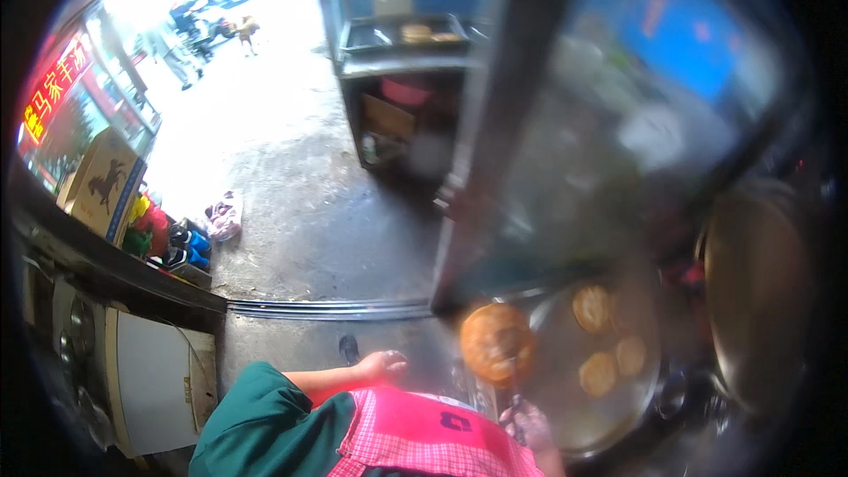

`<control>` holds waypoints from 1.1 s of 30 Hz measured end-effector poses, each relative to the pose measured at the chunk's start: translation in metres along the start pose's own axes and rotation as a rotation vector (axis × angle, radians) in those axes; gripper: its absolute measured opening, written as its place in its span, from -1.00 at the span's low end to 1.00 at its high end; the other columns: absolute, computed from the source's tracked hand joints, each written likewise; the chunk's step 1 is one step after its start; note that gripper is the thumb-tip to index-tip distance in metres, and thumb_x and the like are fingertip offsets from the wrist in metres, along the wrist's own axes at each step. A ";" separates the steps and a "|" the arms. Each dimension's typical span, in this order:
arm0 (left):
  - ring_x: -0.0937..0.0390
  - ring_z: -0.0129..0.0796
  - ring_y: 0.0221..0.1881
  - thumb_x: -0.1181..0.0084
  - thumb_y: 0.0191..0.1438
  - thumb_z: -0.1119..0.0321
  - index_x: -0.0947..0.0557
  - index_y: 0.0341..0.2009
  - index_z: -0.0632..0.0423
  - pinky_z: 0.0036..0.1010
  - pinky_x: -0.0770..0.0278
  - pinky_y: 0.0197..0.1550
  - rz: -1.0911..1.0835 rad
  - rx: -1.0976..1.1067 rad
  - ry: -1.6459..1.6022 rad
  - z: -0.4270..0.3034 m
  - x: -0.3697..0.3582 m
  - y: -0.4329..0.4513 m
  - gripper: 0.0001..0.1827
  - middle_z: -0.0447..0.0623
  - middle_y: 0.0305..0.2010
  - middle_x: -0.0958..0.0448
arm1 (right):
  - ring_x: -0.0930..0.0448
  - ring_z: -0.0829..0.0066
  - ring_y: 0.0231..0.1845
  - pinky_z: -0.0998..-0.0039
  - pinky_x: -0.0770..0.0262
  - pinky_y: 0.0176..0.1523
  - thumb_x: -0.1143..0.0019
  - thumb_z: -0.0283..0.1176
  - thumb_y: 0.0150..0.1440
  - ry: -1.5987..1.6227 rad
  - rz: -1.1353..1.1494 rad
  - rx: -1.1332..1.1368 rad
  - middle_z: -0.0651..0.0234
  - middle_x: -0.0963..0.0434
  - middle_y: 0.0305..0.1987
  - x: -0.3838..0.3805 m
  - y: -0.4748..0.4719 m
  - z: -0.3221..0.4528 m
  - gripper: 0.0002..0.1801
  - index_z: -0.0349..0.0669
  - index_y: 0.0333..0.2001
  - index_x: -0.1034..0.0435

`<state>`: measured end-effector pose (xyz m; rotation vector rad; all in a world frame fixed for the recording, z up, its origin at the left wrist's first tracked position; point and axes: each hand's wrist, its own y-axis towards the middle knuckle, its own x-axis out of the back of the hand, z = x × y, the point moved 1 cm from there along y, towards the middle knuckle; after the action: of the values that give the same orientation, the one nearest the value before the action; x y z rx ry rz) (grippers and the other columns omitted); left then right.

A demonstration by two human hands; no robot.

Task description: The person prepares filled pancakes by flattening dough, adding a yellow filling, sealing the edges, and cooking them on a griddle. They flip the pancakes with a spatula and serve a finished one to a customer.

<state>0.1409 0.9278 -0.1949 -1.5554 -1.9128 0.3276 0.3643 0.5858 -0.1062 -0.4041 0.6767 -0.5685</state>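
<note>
My right hand point(529, 425) grips the dark handle of a cooking utensil point(515, 389), blurred and seen from above. At the utensil's far end is a large round golden-brown flatbread point(497, 339), just left of a wide round metal pan point(563, 411). I cannot tell whether the flatbread rests on the utensil or on something below it. Several smaller round breads point(598, 374) lie in the pan. My left hand point(384, 366) is bent in front of my pink apron point(424, 421), away from the pan. Its fingers look curled and I see nothing in them.
A large round metal lid or pan point(755, 305) stands at the right. Ahead runs a metal door track point(331, 309) across the floor. A dark upright post point(503, 99) rises near the pan. Further off is a stall counter point(404, 66); a cardboard box point(109, 185) stands left.
</note>
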 end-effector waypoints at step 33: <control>-0.59 -0.02 -0.34 -0.11 0.12 0.27 -0.60 -0.17 0.15 -0.18 -0.55 -0.24 -0.505 0.345 0.229 0.256 0.500 0.070 -0.75 0.13 -0.24 -0.60 | -0.45 0.56 -0.51 0.61 -0.34 -0.56 0.05 -0.29 0.29 0.300 0.000 0.263 0.27 -0.50 -0.31 -0.349 0.685 0.347 -0.65 -0.18 0.11 -0.30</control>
<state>-0.0084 1.4687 -0.2689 -0.8161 -1.8705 0.2289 0.6226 1.3871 -0.0522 -0.0720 0.8762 -0.7161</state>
